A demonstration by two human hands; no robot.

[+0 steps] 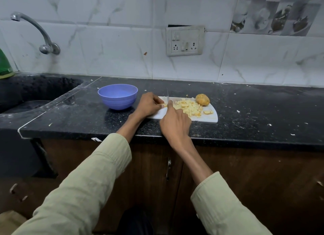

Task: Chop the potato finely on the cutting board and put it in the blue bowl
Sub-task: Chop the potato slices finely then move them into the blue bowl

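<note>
Most of the knife (167, 94) hides under the right hand (175, 122).

A tap (35, 30) over the sink (26, 94); wall socket panel (185, 41).

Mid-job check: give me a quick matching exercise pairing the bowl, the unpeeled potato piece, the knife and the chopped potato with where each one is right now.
Things:
1. blue bowl
2. unpeeled potato piece
3. knife
4. chopped potato

Places:
A. piled mid cutting board
B. held in the right hand
C. on the counter, left of the board
D. at the board's far right edge

Pairs: 1-C, 2-D, 3-B, 4-A
</note>
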